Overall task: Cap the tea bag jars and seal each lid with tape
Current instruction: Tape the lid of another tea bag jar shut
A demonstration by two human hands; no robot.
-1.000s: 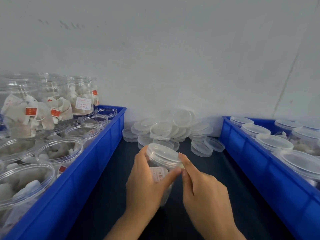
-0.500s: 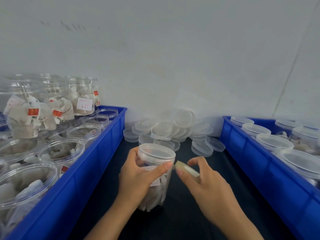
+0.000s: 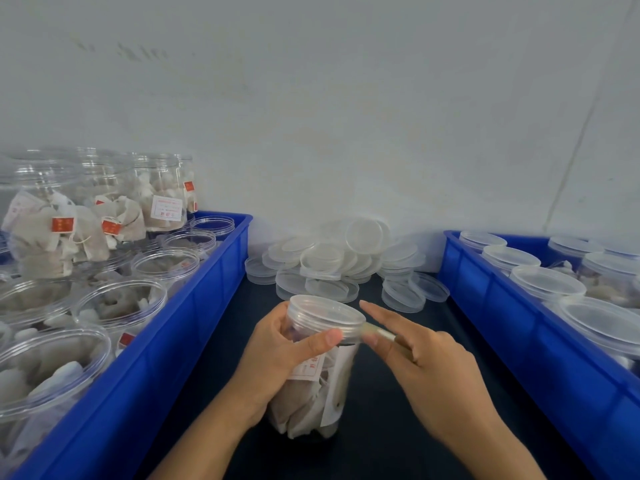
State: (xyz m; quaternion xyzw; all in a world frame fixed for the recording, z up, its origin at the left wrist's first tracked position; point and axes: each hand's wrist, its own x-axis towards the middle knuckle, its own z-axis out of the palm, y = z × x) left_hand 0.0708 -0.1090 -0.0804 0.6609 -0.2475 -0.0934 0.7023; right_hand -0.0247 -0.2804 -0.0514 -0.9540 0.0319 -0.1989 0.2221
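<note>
Centrally, a dark bench (image 3: 398,427) is flanked by two blue bins: the left bin (image 3: 180,327) is filled with uncapped jars, the right bin (image 3: 512,323) with capped ones. Loose lids (image 3: 332,261) are heaped at the bench's far edge. A capped jar (image 3: 318,368) stands at mid-bench, gripped by the left hand (image 3: 277,355). A tape strip (image 3: 377,332) is pinched against the lid rim by the right hand (image 3: 426,368), forefinger extended.

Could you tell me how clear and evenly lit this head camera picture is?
Head view: soft, even light, no hard shadows; wide-angle bending curves the left blue bin rim; edge jars look smeared; the capped jar between both hands stays fairly sharp.
</note>
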